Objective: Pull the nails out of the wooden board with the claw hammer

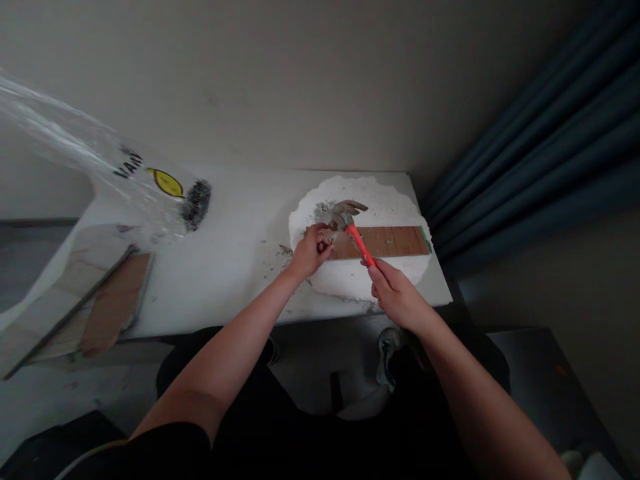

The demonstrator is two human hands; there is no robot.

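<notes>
My right hand (391,288) is wrapped round the red handle of a claw hammer (361,245). Its metal head lies over the left part of a flat brown wood-look board (395,241). At that board's left end, close to the hammer head, my left hand (313,250) is closed in a pinch. A small pale, crumbly-looking piece shows by its fingertips, but I cannot make out what it is. Under the board lies a white mat with a scalloped edge (340,283). Grey crumbs (325,210) are scattered on the mat behind my left hand.
A white table (235,267) stands against the wall. Clear plastic film (135,180) with printing is at its left. Another brown board (117,300) and a long thin dark bar (75,310) lie at the left end. A dark blue curtain (540,140) hangs at the right.
</notes>
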